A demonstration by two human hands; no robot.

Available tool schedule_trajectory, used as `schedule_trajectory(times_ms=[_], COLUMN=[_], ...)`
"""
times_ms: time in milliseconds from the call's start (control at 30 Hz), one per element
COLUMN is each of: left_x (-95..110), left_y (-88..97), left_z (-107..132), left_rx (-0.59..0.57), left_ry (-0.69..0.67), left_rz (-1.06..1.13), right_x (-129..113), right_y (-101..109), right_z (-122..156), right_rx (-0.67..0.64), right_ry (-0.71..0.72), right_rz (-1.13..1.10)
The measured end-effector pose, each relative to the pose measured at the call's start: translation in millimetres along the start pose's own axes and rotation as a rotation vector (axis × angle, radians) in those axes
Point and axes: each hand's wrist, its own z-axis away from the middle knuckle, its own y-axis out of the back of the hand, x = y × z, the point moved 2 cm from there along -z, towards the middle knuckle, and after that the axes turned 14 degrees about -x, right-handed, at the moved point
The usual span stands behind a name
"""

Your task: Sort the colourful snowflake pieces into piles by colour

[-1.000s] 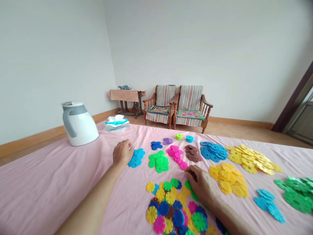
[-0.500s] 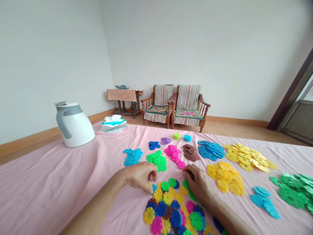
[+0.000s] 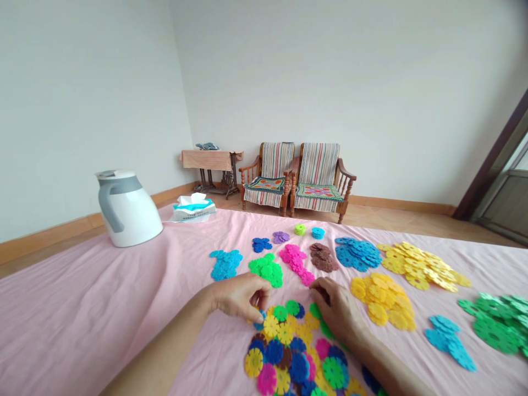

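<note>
My left hand [image 3: 239, 297] pinches a cyan plastic snowflake disc [image 3: 259, 323] at the upper edge of a mixed pile of multicoloured discs [image 3: 289, 352]. My right hand [image 3: 337, 309] rests curled on that pile's upper right edge, and its fingertips hide whatever lies beneath. Sorted heaps lie beyond the hands: cyan [image 3: 225, 265], green [image 3: 266, 269], magenta [image 3: 295, 263], brown [image 3: 322, 257] and blue [image 3: 358, 254]. Two yellow heaps [image 3: 383, 302] [image 3: 421, 267] lie to the right.
A pink sheet [image 3: 91, 297] covers the surface. A white kettle [image 3: 127, 212] and a tissue pack [image 3: 193, 210] stand at its far left. Green [image 3: 497, 330] and cyan [image 3: 449, 335] heaps lie at the right. Two striped armchairs [image 3: 286, 179] stand beyond it.
My left hand has moved from beside the far cyan heap down to the mixed pile and now pinches a cyan disc. My right hand has stayed nearly still.
</note>
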Motion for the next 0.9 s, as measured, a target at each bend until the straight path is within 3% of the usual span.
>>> schedule_trajectory(times_ms=[167, 300, 400, 533, 600, 733, 900], left_x=[-1.1, 1.3, -3.0, -17.8, -24.4, -33.2, -39.4], left_y=[-2.4, 0.1, 9.2, 25.8, 30.0, 31.8, 32.4], left_z=[-3.8, -4.0, -0.6, 10.3, 16.7, 27.4, 27.5], left_rx=[-0.01, 0.08, 0.276, 0.766, 0.926, 1.013, 1.013], left_ry=[-0.034, -0.078, -0.035, 0.201, 0.312, 0.49, 0.498], left_rz=[0.151, 0.184, 0.136, -0.171, -0.312, -0.462, -0.475], right_x=[0.0, -0.5, -0.9, -0.7, -0.4, 0.6, -0.6], right_y=[0.1, 0.3, -0.2, -0.4, -0.1, -0.3, 0.3], right_z=[0.4, 0.8, 0.3, 0.3, 0.7, 1.2, 1.2], right_rx=[-0.007, 0.002, 0.0, -0.007, -0.003, 0.004, 0.007], right_ry=[-0.004, -0.003, 0.004, 0.007, 0.006, 0.007, 0.01], right_rz=[0.009, 0.015, 0.018, 0.017, 0.015, 0.013, 0.01])
